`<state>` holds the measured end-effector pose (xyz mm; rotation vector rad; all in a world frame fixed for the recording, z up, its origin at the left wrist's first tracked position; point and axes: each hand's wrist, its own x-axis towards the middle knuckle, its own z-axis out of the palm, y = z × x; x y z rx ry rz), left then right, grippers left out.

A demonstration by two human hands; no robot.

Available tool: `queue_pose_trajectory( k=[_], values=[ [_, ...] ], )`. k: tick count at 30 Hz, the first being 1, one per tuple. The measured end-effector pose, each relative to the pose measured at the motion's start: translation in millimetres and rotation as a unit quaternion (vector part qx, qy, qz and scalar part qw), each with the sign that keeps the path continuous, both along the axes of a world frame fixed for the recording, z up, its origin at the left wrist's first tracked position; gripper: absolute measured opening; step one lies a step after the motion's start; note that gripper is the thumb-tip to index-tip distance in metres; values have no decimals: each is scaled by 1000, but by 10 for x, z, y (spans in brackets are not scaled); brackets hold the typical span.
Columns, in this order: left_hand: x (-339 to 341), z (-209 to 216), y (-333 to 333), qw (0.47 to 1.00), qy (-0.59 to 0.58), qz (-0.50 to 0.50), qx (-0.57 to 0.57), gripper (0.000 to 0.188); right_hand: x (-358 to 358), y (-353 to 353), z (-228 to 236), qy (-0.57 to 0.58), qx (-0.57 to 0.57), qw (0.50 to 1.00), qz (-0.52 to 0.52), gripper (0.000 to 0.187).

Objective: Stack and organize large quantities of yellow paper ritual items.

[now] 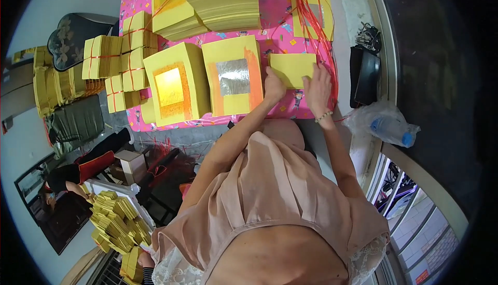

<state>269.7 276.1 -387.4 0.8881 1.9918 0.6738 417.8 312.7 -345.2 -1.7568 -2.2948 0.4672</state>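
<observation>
A folded yellow paper sheet lies on the pink patterned tablecloth in front of me, between my two hands. My left hand is closed at its left edge, the thumb along the side and the other fingers mostly hidden. At the right edge, my right hand has its fingers apart, the thumb touching the lower corner. Left of my hands stand a thick yellow paper stack with a silver square and another with a gold square. Long red plastic strings hang beside my right hand.
Behind are taller yellow paper stacks. Tied yellow bundles crowd the table's left side. A plastic bag with a bottle and a black case lie on the right ledge. At lower left, another person's hand is near piled bundles.
</observation>
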Motion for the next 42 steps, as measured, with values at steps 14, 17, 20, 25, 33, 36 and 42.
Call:
queue_pose_trajectory(
  k=[14,17,20,25,33,36,42],
  values=[
    [184,-131,-107,995,-38,55,68,73,-5,-144,-627,-40,10,991,125,68],
    [313,193,-185,998,-30,61,-18,99,55,-105,-603,-47,-18,990,132,70],
    [314,505,-365,999,-34,-16,32,99,79,-64,-557,-48,-11,989,143,70],
    [-131,1085,-714,952,-222,-66,199,51,22,20,-336,-70,-11,985,159,65],
    [-911,1180,-1372,956,101,-109,252,39,-98,78,-129,-68,-5,986,150,56],
    [-1032,1089,-1511,952,158,-125,230,43,-183,35,48,-15,32,984,174,48],
    [-1079,947,-1628,943,204,-131,229,52,-578,-300,512,153,-11,941,301,38]
  ],
)
